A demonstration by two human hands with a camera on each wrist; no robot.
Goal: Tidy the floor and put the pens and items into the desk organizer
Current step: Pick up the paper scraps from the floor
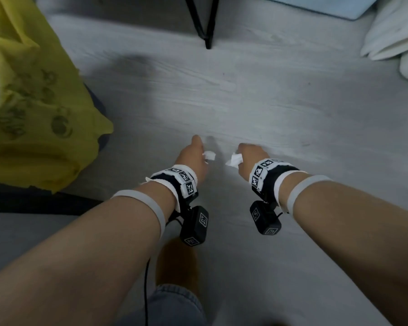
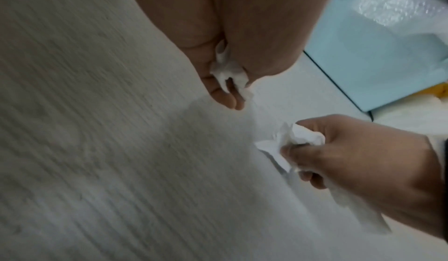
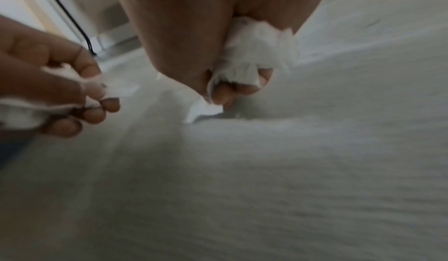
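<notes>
Both hands hang low over the pale wood-grain floor (image 1: 257,102) in the head view. My left hand (image 1: 193,156) grips a crumpled white tissue (image 1: 209,156); the left wrist view shows that tissue (image 2: 230,71) squeezed between curled fingers and palm. My right hand (image 1: 249,158) grips a second white tissue (image 1: 234,159), which shows as a wad (image 3: 252,54) in the right wrist view and as a larger scrunched piece (image 2: 295,140) in the left wrist view. The two hands are close together without touching. No pens or organizer are in view.
A yellow plastic bag (image 1: 33,102) fills the left side. Black metal legs (image 1: 206,22) stand on the floor ahead. White bedding or plastic (image 1: 396,31) and a pale blue box (image 2: 378,54) lie at the far right. My foot and jeans cuff (image 1: 177,278) are below the hands.
</notes>
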